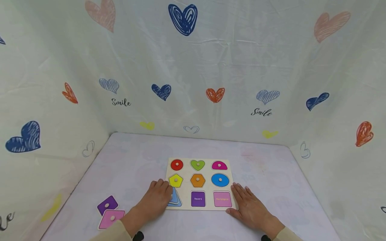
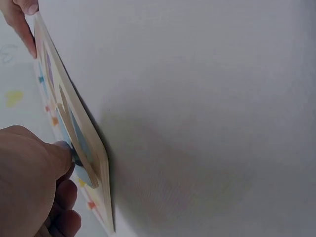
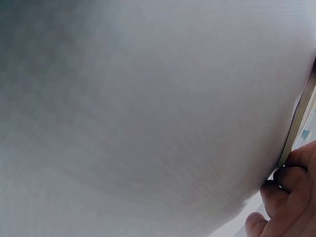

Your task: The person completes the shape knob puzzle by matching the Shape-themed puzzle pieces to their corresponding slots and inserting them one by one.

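A wooden shape puzzle board [image 1: 186,201] lies on the table. My left hand [image 1: 155,197] is at its front left corner and pinches a blue triangle piece [image 2: 74,140] by its knob. In the left wrist view the piece is tilted over the board's blue triangle recess [image 1: 180,202], its lower edge close to the surface. Fingers extended, my right hand [image 1: 248,207] rests against the board's right edge. Beside the triangle, the purple square recess [image 1: 198,198] and the pink rectangle recess [image 1: 222,199] show their printed words.
Two knobbed pieces lie left of the board near my left forearm: a purple square [image 1: 111,203], partly under a pink rectangle [image 1: 105,221]. Knobbed pieces fill the board's upper two rows, among them a red circle [image 1: 175,164] and a blue oval [image 1: 224,182]. A heart-printed curtain [image 1: 229,67] surrounds the table.
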Demonstrator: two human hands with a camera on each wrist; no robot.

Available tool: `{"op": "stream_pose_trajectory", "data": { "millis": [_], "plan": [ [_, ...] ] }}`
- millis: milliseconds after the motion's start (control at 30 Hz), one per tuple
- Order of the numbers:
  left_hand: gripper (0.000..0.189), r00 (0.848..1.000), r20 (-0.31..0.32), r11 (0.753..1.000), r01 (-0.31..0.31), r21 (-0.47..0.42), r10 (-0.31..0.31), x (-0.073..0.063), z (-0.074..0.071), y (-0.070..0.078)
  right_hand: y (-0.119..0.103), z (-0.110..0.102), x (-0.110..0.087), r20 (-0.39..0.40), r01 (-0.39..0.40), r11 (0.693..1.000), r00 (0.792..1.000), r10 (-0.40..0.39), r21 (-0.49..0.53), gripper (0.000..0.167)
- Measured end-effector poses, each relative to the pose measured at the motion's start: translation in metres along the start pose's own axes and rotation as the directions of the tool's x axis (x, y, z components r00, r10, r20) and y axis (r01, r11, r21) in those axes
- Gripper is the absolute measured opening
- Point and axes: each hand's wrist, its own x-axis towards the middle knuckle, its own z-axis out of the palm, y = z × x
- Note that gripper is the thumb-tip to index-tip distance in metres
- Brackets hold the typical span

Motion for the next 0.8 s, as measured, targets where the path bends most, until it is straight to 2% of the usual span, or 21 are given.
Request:
{"op": "stream_pose_trajectory", "data": {
  "millis": [267,800],
  "plan": [
    [0.033,1.000,0.020,1.000,-0.011,0.004,0.011,-0.001,0.009,0.004,0.000,0.000,0.001,-0.004,0.002,1.000,1.000,-0.002,0.004,0.096],
    [0.037,1.000,0.022,1.000,-0.014,-0.006,0.014,-0.001,0.013,0.007,0.001,0.000,0.001,0.008,-0.003,1.000,1.000,0.003,0.002,0.098]
  ]
}}
